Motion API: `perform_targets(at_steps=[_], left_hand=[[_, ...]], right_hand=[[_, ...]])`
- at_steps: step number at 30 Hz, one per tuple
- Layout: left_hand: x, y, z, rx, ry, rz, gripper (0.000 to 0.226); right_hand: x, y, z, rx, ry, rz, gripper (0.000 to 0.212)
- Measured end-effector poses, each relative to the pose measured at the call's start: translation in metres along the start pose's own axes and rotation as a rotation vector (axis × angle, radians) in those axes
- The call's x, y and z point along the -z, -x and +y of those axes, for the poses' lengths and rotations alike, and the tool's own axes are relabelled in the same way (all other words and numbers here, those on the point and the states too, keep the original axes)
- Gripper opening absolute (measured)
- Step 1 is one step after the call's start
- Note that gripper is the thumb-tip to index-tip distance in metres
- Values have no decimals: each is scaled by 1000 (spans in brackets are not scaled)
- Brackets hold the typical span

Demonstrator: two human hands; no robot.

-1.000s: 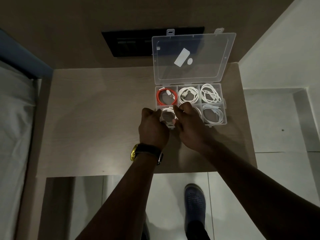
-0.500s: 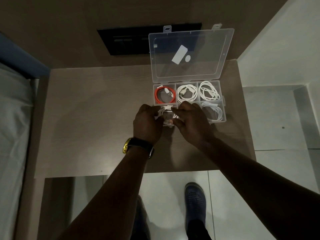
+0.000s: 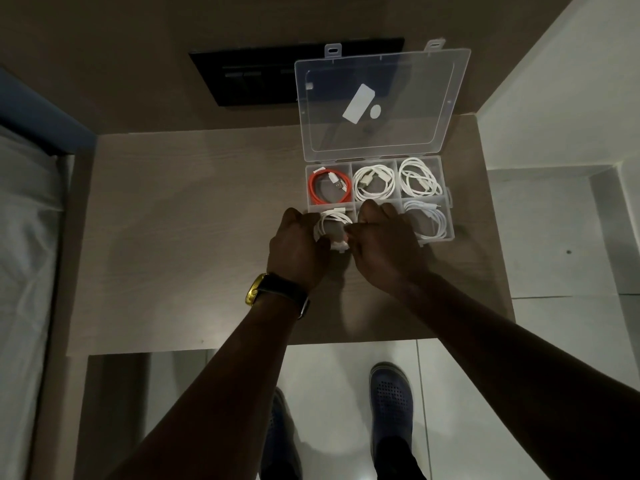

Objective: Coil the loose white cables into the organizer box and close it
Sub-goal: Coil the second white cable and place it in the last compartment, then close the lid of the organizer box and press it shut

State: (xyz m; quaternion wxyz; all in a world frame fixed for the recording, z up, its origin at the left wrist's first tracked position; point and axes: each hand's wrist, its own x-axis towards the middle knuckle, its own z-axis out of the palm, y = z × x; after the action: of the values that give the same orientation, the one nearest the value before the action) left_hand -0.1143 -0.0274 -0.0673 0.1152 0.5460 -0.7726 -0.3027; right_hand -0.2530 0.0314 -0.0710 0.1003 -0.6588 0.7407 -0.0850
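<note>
A white cable (image 3: 331, 227) is being pinched by the left hand (image 3: 297, 244) and right hand (image 3: 384, 242) and pressed into the box's (image 3: 449, 216) near-left compartment. Four compartments are already being occupied; the lid (image 3: 381, 102) is standing open, not yet closed.

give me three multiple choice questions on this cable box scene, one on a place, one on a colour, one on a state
1. Which compartment holds the orange cable?
A. back left
B. back right
C. front right

2. What colour is the cable coil that both hands work on?
A. black
B. white
C. orange

3. How is the lid of the organizer box?
A. shut and latched
B. taken off, flat on the table
C. open, standing up behind the compartments

Answers:
1. A, the orange loop lies in the far-row compartment on the person's left.
2. B, the coil between the left hand and right hand over the front left compartment is white.
3. C, the clear lid rises from the box's far edge.
</note>
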Motion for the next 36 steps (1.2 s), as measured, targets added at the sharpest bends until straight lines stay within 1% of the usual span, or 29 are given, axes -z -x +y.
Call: perform_targets(at_steps=[2, 5, 8, 10, 13, 15, 16, 18, 20, 21, 23, 25, 27, 29, 31, 33, 34, 36], left_hand=[[0, -2, 1, 1, -13, -19, 24], [0, -5, 0, 0, -29, -32, 25], [1, -5, -3, 4, -4, -1, 32], [3, -8, -5, 21, 69, 64, 29], [9, -22, 0, 139, 289, 141, 16], [14, -35, 8, 259, 484, 149, 25], [17, -42, 13, 305, 574, 157, 29], [22, -56, 22, 358, 717, 192, 31], [30, -72, 32, 414, 870, 253, 26], [34, -80, 36, 447, 946, 285, 23], [41, -95, 44, 494, 1066, 319, 27], [45, -105, 49, 476, 1130, 290, 29], [47, -110, 55, 425, 1174, 226, 24], [47, -111, 59, 420, 1217, 205, 19], [49, -104, 59, 440, 1282, 217, 20], [50, -88, 55, 445, 1363, 196, 22], [49, -77, 52, 441, 1384, 174, 24], [44, -51, 42, 430, 1400, 133, 26]], right_hand=[[-2, -3, -5, 3, 29, 4, 9], [-2, -4, 0, 37, -37, -12, 12], [4, -3, 12, -10, -260, 38, 13], [11, -4, 18, -78, -410, 101, 13], [26, -19, 33, -283, -653, 165, 12], [42, -33, 49, -451, -902, 214, 10], [50, -40, 58, -502, -1005, 246, 9], [66, -51, 75, -553, -1141, 302, 8], [80, -60, 90, -587, -1238, 369, 10], [86, -65, 96, -603, -1272, 405, 12], [97, -74, 108, -632, -1309, 450, 15], [103, -83, 116, -643, -1363, 418, 11], [106, -87, 120, -646, -1433, 327, 8], [107, -87, 122, -649, -1480, 266, 17], [109, -80, 124, -648, -1537, 278, 31], [109, -64, 126, -624, -1569, 293, 36], [107, -52, 127, -607, -1574, 278, 34], [99, -22, 127, -567, -1599, 226, 21]])
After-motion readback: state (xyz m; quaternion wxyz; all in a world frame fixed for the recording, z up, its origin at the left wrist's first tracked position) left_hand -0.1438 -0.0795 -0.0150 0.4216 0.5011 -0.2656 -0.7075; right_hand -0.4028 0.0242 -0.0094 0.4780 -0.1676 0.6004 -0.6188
